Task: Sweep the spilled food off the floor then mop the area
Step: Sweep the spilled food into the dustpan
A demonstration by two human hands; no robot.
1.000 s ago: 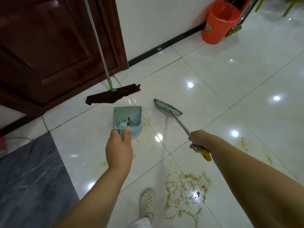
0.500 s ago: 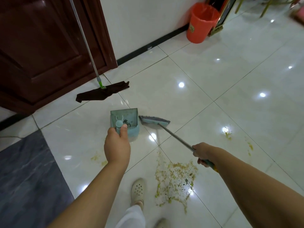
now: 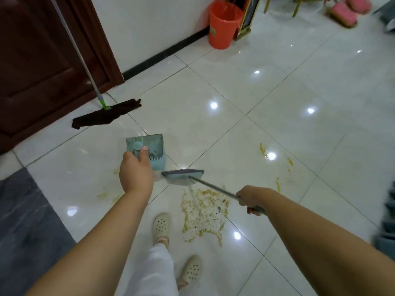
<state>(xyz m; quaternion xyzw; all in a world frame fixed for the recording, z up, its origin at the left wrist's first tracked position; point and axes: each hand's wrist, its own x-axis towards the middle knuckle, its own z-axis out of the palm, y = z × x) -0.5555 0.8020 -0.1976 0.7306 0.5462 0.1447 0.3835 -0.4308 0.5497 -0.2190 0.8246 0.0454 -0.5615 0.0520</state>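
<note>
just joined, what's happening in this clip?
A person is cleaning spilled food off a tiled floor. The left hand grips the handle of a teal dustpan; the right hand grips the handle of a small broom, whose head sits just beyond the main pile of spilled food. The pile is not yet swept up, and smaller smears lie to either side. A mop leans against the door, untouched, so mopping is not yet begun.

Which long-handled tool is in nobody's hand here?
The mop, leaning by the dark door. The right hand holds the broom.
</note>
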